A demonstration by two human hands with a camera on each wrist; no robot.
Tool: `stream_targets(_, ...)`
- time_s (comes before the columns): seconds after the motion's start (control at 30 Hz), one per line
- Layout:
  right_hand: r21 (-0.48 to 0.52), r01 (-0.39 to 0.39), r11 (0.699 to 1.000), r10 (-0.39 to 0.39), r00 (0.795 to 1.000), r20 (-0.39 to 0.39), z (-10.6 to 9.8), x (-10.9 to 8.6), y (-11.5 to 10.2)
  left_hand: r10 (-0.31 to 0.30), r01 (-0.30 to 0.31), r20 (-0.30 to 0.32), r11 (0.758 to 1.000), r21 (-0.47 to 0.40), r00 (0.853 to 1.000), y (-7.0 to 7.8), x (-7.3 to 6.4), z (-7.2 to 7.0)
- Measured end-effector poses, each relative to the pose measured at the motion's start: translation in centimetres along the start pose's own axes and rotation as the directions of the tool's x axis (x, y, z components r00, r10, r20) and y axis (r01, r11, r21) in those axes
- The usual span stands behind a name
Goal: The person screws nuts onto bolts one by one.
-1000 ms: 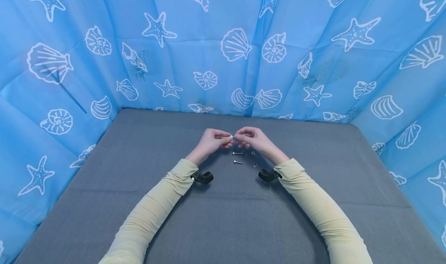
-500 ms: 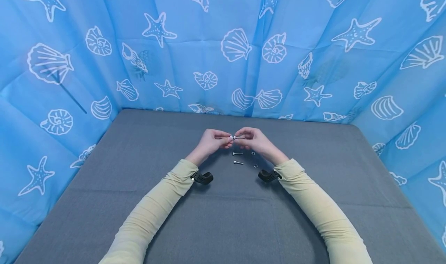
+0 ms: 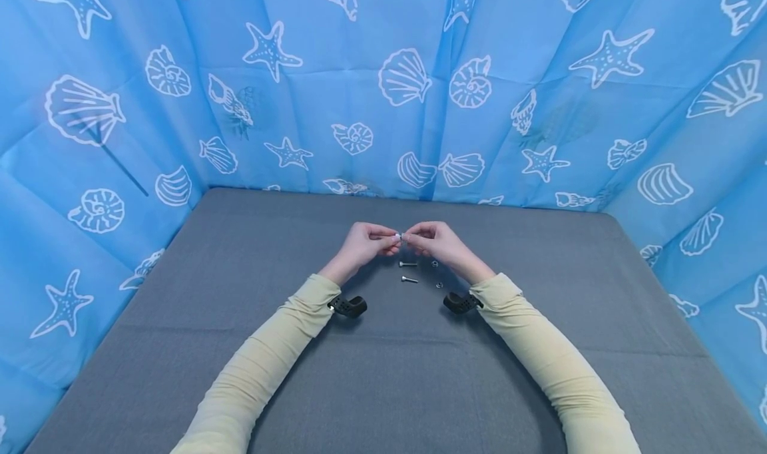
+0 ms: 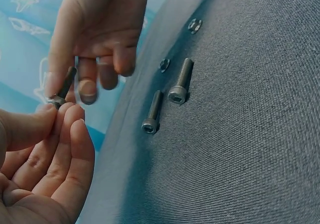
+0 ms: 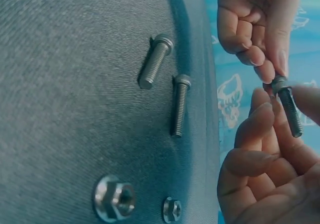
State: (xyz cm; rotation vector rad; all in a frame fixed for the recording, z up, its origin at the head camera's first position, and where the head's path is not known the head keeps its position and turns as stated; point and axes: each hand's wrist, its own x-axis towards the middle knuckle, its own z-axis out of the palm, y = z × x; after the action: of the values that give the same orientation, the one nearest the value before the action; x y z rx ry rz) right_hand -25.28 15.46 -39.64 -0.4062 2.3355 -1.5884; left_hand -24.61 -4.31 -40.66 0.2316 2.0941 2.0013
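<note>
Left hand (image 3: 364,242) and right hand (image 3: 440,242) of mine pinch one bolt (image 5: 290,109). Two other bolts (image 5: 180,106) and two nuts (image 5: 114,198) lie on the counter (image 3: 383,394).

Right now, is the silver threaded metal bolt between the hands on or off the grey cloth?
Off: the left hand pinches the bolt at its head end, clear of the cloth in both wrist views.

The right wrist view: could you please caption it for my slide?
Left hand and right hand hold a silver threaded metal bolt; two more bolts and two silver hexagonal nuts lie on grey fabric.
</note>
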Motion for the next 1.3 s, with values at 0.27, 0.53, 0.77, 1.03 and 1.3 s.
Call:
stream_targets(0.27, 0.028, -0.011, 1.000, 0.011, 1.000, -0.008, 0.15, 0.02, 0.02, 0.005, -0.005, 0.000, 1.000, -0.006, 1.000, 0.00, -0.01, 0.08)
stream_targets(0.53, 0.033, -0.009, 0.999, 0.009, 1.000, -0.008, 0.14, -0.19, -0.03, 0.011, -0.011, 0.002, 1.000, -0.001, 1.000, 0.05, -0.02, 0.07)
stream_targets(0.77, -0.012, 0.001, 1.000, -0.001, 1.000, -0.009, 0.21, -0.25, -0.14, 0.010, -0.010, 0.004, 1.000, 0.002, 1.000, 0.11, -0.04, 0.04)
stream_targets(1.03, 0.013, 0.024, 1.000, -0.024, 1.000, -0.009, 0.27, -0.22, -0.02, 0.010, -0.010, 0.000, 1.000, -0.003, 1.000, -0.11, 0.00, 0.06)
stream_targets(1.3, -0.001, 0.024, 1.000, -0.024, 0.999, -0.021, 0.34, -0.21, -0.05, 0.014, -0.014, -0.006, 1.000, 0.002, 1.000, -0.24, 0.01, 0.07)
